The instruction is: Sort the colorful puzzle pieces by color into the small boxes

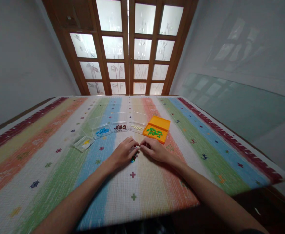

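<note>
My left hand [123, 151] and my right hand [154, 150] meet at the middle of the table, fingertips together in a pinch. Between and under them sits a small assembly of coloured pieces [133, 158], dark with blue and red bits; both hands seem to grip it. Just beyond the hands stands an orange box [162, 123] with green pieces [154, 132] in it. To its left lie clear trays: one with pale pieces [137, 127], one with dark red pieces [119, 127], one with blue pieces [101, 131], and one with yellow pieces [86, 142].
The table is covered by a striped cloth [59, 169] in many colours with small cross marks. A wooden door with frosted glass panes [130, 48] stands behind the table. The table's right edge [254, 156] borders a glass surface near the wall.
</note>
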`<action>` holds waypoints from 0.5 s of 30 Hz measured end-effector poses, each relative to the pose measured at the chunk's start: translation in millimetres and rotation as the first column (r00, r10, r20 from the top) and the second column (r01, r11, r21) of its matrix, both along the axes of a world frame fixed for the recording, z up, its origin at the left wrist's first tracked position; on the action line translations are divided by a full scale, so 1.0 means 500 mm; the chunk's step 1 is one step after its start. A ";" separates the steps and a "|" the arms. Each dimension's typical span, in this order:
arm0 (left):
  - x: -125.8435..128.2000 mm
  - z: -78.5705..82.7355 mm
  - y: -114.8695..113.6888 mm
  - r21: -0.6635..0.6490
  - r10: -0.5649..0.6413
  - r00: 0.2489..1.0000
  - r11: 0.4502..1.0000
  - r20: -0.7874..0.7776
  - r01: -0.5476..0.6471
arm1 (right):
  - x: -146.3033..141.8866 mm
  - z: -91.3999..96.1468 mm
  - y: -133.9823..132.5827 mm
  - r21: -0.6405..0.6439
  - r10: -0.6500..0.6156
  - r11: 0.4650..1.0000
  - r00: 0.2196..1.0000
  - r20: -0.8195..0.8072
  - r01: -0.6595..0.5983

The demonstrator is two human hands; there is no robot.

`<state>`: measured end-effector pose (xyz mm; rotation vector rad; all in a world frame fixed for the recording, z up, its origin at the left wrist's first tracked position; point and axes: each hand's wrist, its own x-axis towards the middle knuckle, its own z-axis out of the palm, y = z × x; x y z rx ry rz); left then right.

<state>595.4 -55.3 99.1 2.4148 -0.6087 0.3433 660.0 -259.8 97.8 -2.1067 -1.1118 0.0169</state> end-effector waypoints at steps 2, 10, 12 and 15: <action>-0.001 -0.003 0.001 0.015 0.008 1.000 1.000 0.009 -0.008 | -0.003 0.004 0.002 0.004 0.003 1.000 1.000 -0.012 -0.003; -0.004 -0.010 -0.006 0.009 0.016 1.000 1.000 0.010 -0.016 | -0.008 0.007 0.004 -0.001 0.022 1.000 1.000 -0.016 -0.022; -0.003 -0.008 -0.004 0.003 0.018 1.000 1.000 0.015 -0.018 | -0.008 0.004 0.005 0.009 0.012 1.000 1.000 -0.019 -0.012; 0.011 0.002 0.019 0.012 0.027 0.999 1.000 0.045 -0.028 | -0.004 -0.001 0.005 0.026 -0.033 0.999 0.999 -0.015 0.034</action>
